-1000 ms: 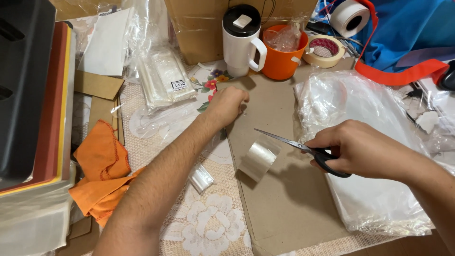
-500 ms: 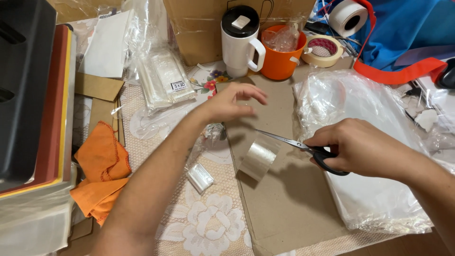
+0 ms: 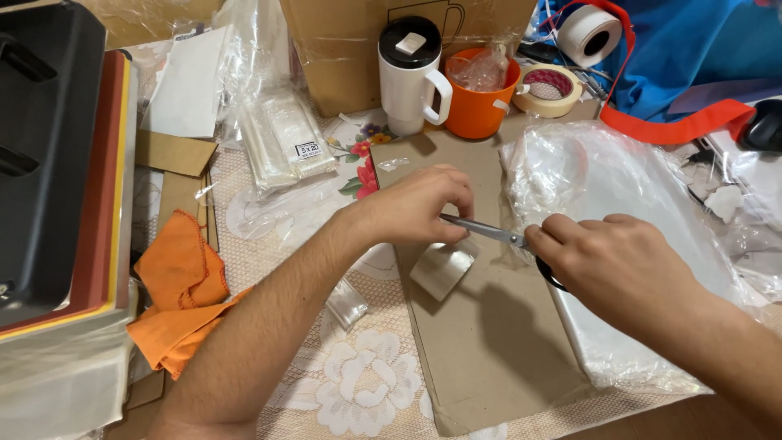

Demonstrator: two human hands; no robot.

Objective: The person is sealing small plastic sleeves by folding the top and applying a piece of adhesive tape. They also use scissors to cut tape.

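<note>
At the middle of the bench, on a flat brown cardboard sheet (image 3: 489, 350), the left hand (image 3: 419, 205) pinches the top edge of a small clear plastic bag piece (image 3: 441, 271), fingers closed on it, and the piece hangs down to about 6 o'clock of that hand. From 3 o'clock the right hand (image 3: 611, 265) comes in, clenched around the dark handles of a pair of steel scissors (image 3: 489, 231); the blades point toward 9 o'clock and their tips reach the left fingers, just above the plastic piece. Whether the blades are parted I cannot tell. At 3 o'clock of the cardboard lies a large stack of clear plastic bags (image 3: 619, 187), partly under the right forearm. At 12 o'clock stand a white lidded travel mug (image 3: 410, 77) and, just beside it, an orange plastic cup (image 3: 481, 106), with a roll of beige tape (image 3: 547, 88) to the cup's right. At 9 o'clock, well apart, lies a crumpled orange cloth (image 3: 181, 297) on the lace-patterned bench cover (image 3: 358, 391)
</note>
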